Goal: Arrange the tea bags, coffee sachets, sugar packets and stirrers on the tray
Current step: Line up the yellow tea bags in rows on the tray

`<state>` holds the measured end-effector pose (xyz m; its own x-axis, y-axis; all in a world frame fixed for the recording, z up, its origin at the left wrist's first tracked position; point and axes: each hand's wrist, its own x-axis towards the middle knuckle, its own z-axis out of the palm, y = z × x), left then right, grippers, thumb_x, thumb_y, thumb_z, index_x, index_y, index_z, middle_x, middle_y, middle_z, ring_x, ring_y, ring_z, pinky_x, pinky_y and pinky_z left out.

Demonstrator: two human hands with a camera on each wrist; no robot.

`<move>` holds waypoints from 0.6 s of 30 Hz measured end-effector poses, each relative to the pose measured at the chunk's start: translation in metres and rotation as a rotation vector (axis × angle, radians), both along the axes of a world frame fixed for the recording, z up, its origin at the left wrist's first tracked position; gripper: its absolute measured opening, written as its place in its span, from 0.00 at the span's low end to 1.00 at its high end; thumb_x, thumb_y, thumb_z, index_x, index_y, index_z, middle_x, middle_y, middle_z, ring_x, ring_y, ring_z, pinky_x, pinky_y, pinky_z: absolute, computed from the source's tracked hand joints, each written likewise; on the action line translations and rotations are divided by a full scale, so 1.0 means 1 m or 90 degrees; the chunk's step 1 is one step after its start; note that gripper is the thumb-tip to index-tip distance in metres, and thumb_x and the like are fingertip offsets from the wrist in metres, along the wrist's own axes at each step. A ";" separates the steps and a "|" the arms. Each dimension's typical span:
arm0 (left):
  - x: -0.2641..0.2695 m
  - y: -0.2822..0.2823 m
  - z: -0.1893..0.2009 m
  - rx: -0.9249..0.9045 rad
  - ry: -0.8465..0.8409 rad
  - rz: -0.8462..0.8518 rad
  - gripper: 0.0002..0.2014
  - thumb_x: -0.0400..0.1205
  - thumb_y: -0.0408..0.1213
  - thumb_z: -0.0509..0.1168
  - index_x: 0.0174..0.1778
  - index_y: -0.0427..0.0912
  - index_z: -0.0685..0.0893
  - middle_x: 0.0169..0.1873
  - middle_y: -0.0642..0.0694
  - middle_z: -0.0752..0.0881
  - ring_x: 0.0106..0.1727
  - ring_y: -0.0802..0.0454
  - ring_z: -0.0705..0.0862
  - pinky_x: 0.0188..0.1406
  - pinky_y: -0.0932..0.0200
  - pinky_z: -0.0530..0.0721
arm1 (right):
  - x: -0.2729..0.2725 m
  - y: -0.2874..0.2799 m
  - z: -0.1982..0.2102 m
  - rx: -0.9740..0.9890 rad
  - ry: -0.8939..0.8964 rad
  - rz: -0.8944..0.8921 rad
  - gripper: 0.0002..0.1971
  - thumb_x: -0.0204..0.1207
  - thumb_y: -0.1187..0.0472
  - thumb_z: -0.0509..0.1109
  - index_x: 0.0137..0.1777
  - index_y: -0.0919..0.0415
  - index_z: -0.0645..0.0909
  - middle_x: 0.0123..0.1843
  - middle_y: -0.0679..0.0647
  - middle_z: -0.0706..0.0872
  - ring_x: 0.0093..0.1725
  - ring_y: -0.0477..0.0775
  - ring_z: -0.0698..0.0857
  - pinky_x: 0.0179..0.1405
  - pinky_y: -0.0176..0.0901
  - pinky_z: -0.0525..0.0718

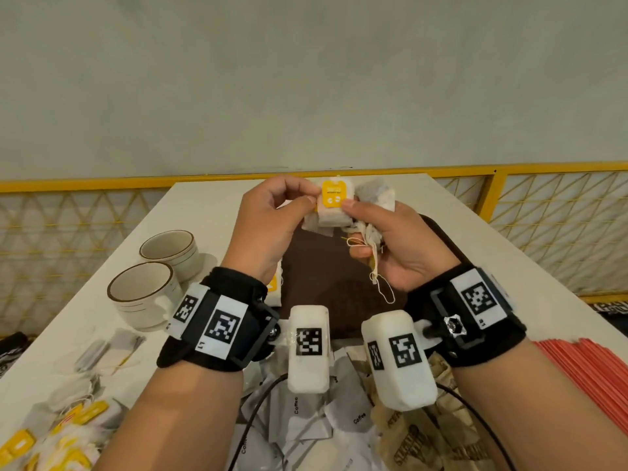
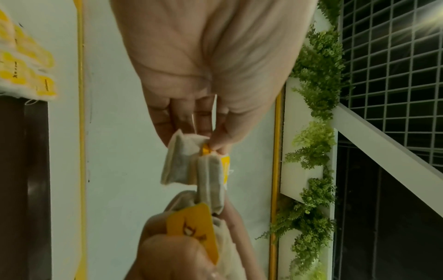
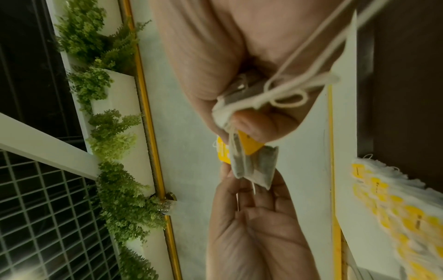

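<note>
From the head view, both hands were raised above the brown tray [image 1: 316, 263], which serves as the landmark. The left hand [image 1: 268, 226] pinched a yellow-tagged tea bag [image 1: 331, 202] between thumb and fingers, and the right hand [image 1: 394, 243] gripped a bunch of tea bags [image 1: 377, 198] with tangled strings hanging from it. Most of the tray's surface that showed was bare, apart from a few tea bags at its left edge, partly hidden by the left wrist. Nearer than the tray lay the coffee sachets [image 1: 306, 423] and brown sugar packets [image 1: 431, 433]; to their right, the red stirrers [image 1: 588, 372]; left of the tray, two cups [image 1: 146, 294] and loose tea bags [image 1: 57, 423]. The task looked barely begun.

In the left wrist view, the left hand [image 2: 206, 79] pinched a tag at the bag's [image 2: 182, 163] top.

In the right wrist view, the right hand [image 3: 239, 79] clenched bags and string [image 3: 282, 94], with a row of tea bags [image 3: 395, 208] lying beside the tray.
</note>
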<state>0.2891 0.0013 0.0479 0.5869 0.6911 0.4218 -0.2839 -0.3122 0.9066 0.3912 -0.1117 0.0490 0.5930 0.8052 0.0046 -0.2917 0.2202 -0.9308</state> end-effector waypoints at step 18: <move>0.002 -0.008 -0.002 0.006 -0.005 -0.009 0.20 0.78 0.23 0.68 0.56 0.54 0.78 0.40 0.46 0.85 0.38 0.58 0.86 0.38 0.63 0.82 | 0.003 0.005 -0.002 0.023 0.053 -0.012 0.04 0.80 0.64 0.68 0.49 0.65 0.79 0.37 0.56 0.80 0.27 0.45 0.78 0.19 0.33 0.75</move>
